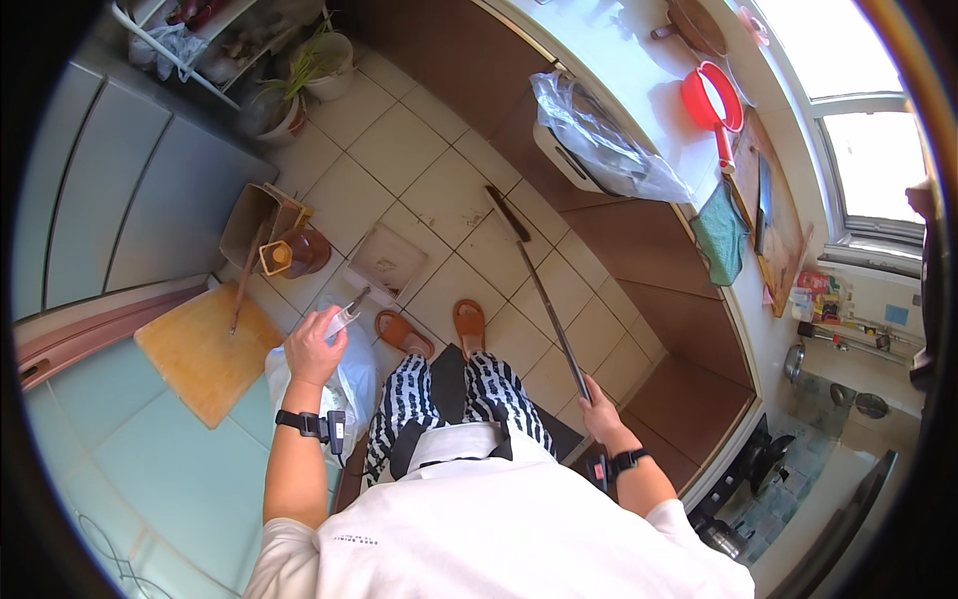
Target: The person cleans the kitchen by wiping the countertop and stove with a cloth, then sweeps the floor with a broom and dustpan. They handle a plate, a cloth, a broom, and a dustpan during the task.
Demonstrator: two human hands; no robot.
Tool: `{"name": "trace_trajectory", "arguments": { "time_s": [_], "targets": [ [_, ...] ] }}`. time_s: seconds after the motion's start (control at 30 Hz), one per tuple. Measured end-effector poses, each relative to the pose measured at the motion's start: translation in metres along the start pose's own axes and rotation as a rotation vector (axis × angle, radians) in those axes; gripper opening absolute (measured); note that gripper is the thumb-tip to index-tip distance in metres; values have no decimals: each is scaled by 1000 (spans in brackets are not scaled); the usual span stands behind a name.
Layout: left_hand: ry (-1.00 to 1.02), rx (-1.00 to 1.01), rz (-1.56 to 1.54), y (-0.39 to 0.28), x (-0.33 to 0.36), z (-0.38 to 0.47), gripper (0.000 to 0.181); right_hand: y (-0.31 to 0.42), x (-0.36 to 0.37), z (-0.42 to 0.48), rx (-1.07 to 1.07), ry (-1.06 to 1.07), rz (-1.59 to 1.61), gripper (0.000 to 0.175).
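Observation:
My left hand is closed around the pale handle of a dustpan, whose pan rests on the tiled floor in front of the sandals and holds some debris. My right hand grips the dark pole of a broom; its narrow bristle head touches the floor at the upper middle. Small bits of dirt lie on the tiles between the broom head and the dustpan. A pair of orange sandals is on my feet, just below the pan.
A brown jug and a bin stand left of the dustpan. A wooden board lies at the left, beside a white plastic bag. Brown cabinets line the right, under a counter with a red dipper and a knife.

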State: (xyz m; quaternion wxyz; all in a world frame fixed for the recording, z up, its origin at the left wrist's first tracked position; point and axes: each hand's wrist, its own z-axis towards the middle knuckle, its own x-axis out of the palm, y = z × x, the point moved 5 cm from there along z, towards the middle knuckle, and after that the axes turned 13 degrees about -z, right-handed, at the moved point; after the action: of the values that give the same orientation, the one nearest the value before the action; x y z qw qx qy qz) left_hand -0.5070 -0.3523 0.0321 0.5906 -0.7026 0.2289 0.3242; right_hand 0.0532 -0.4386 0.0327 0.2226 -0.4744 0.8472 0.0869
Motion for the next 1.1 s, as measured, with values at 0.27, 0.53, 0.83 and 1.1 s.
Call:
{"name": "trace_trajectory", "arguments": {
  "time_s": [0.27,0.53,0.83,1.1],
  "targets": [
    [-8,20,-2,-1,3,3,35,6,-34,50,-44,-347,-374,63],
    [5,-2,17,-5,5,5,35,8,33,-36,45,183,310,64],
    [-4,20,12,-5,3,7,35,-19,8,-68,284,163,592,35],
    [-29,40,-16,0,0,8,33,117,44,-27,159,355,726,8]
  ]
}}
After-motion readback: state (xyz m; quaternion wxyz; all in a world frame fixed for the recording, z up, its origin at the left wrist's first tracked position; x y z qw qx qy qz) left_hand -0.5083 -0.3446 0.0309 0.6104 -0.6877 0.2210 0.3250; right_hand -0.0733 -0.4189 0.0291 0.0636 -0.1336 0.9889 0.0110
